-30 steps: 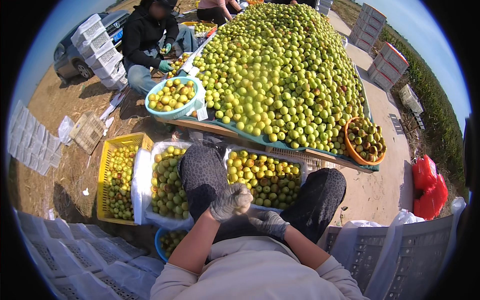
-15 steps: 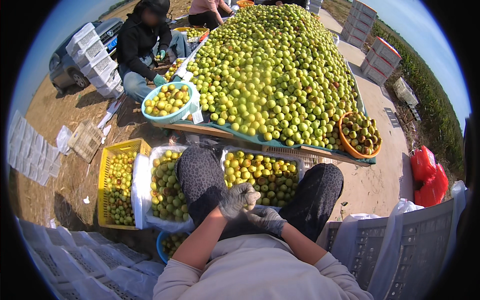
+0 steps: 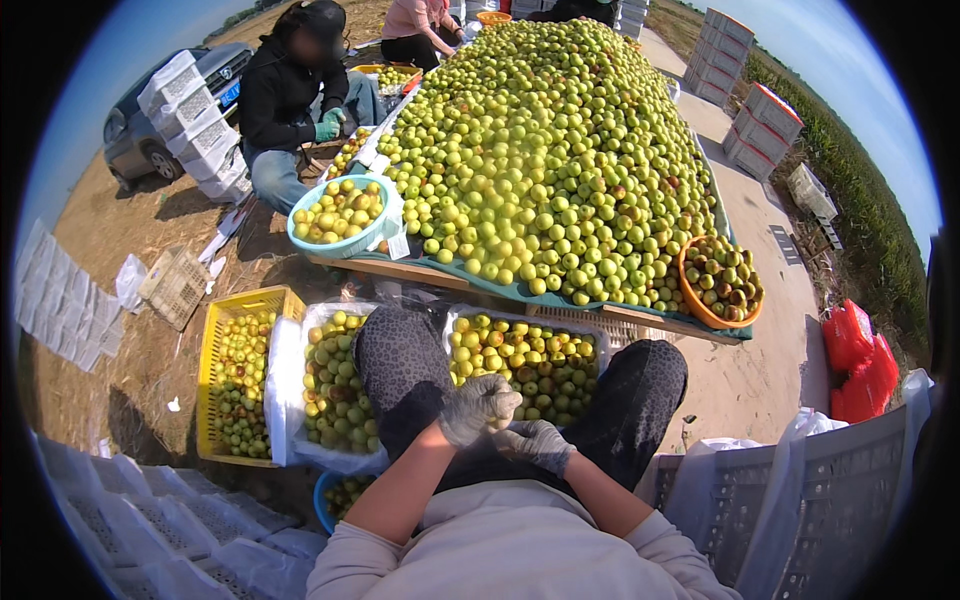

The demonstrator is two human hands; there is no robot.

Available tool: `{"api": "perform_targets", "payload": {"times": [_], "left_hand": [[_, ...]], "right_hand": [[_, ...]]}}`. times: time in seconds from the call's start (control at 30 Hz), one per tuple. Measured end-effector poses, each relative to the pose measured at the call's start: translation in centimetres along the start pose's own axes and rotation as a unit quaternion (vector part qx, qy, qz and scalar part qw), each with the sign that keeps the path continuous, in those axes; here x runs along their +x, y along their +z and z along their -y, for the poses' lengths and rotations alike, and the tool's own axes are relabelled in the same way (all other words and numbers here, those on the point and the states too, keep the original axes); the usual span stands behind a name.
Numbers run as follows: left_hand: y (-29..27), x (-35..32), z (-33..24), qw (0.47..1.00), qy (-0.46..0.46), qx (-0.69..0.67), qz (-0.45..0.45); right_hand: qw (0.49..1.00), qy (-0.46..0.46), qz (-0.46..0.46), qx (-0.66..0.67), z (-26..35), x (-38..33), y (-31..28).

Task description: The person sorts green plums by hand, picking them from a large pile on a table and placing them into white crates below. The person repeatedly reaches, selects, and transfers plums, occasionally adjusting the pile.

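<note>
My left hand (image 3: 480, 409), in a grey work glove, is closed with its fingers curled over my lap. My right hand (image 3: 538, 444), gloved in grey too, is also closed, its fingers meeting the underside of the left. What they hold, if anything, is hidden. Just beyond them, between my knees, a white-lined crate (image 3: 601, 341) holds small round yellow-green fruits (image 3: 520, 350), some blushed red. Another lined crate (image 3: 290, 390) of such fruit stands left of my left leg. In front, a large heap of fruit (image 3: 560, 170) covers a raised table with a green cloth.
A light-blue basin (image 3: 342, 252) and an orange basin (image 3: 735, 322) of fruit sit at the table's near corners. A yellow crate (image 3: 210, 375) stands left. A co-worker in black (image 3: 275, 110) sits beyond. Grey crates (image 3: 810, 490) flank me; red bags (image 3: 868, 385) lie right.
My hands stay together over my lap, shifting only slightly. The co-worker in black has drawn one hand back from the blue basin, bringing both gloved hands together. The view has tilted slightly.
</note>
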State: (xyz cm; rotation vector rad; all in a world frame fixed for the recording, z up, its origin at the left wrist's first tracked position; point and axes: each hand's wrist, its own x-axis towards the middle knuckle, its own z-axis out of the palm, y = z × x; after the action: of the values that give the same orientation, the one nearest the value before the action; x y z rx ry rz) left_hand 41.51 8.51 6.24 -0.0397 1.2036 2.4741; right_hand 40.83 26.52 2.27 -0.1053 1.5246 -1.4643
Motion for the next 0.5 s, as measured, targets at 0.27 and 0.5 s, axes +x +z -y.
{"api": "perform_targets", "payload": {"times": [0.27,0.5], "left_hand": [[-0.9,5.0,-3.5,0.987,-0.048,0.15,-0.014],[-4.0,18.2,-10.0,0.968,-0.093,0.233,0.016]], "right_hand": [[0.979,0.023,-0.049,0.195,-3.1,1.3,-2.7],[0.964,-0.066,-0.186,-0.177,-2.0,4.3,-7.0]]}}
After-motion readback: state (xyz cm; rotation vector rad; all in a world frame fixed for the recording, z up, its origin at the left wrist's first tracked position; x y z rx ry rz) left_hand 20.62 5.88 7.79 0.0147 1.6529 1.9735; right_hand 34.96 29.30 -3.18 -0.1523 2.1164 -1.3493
